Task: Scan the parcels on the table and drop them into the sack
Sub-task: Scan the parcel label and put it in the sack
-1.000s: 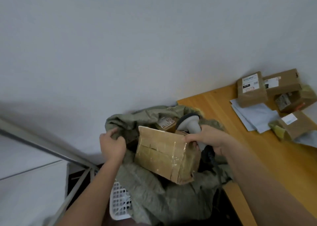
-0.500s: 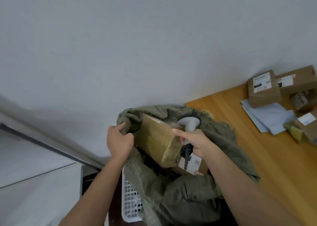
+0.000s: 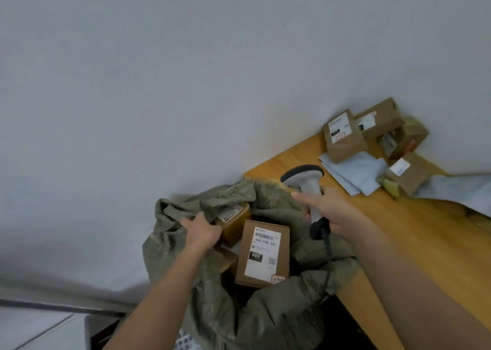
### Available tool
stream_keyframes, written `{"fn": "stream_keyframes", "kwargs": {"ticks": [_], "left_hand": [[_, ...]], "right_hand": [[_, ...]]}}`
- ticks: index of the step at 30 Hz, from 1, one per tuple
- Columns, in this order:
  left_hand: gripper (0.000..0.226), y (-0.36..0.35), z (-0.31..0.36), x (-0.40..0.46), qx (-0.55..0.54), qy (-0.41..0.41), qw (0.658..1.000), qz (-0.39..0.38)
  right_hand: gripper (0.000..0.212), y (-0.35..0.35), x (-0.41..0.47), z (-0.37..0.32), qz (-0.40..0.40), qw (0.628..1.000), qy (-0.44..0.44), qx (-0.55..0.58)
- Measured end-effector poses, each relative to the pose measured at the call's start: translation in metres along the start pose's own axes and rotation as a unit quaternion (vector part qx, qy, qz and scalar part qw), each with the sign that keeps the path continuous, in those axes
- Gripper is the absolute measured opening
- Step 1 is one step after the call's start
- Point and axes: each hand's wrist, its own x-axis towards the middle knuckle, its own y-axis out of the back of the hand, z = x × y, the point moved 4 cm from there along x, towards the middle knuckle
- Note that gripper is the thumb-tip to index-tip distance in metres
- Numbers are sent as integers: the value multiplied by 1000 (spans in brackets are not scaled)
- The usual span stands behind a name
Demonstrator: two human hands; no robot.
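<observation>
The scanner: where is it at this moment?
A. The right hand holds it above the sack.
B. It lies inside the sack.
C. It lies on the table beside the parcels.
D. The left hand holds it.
A: the right hand grips the scanner by its handle over the open sack, while the left hand holds the sack's rim.

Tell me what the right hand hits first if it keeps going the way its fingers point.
Probably the sack's far rim: the right hand, gripping the scanner, points left over the open mouth. Depth is unclear.
</observation>
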Motion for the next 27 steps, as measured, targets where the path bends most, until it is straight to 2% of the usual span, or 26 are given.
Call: {"fn": "stream_keyframes", "kwargs": {"ticks": [2,5,8,12,17,21,24,27], "left_hand": [[49,-17,10,6,59,22,998,-10],[47,-38,27,11,166,40,985,33],[39,-64,53,15,230,-12,972,46],[24,-108,100,16,240,-64,969,0],[30,-168,174,4,267,-146,947,-99],[49,-226,228,1,277,-259,912,-154],[69,-277,260,7,283,-296,892,-191],[61,-323,284,13,309,-329,868,-205]], "right_hand": [[28,35,-8,-4,51,998,11,21],[24,91,-21,-9,147,987,25,61],[28,145,-33,-8,226,969,48,85],[31,202,-39,0,279,951,57,120],[30,251,-24,3,293,945,52,138],[26,288,-5,0,291,947,49,125],[25,314,13,1,279,955,47,94],[22,333,31,6,261,962,43,70]]}}
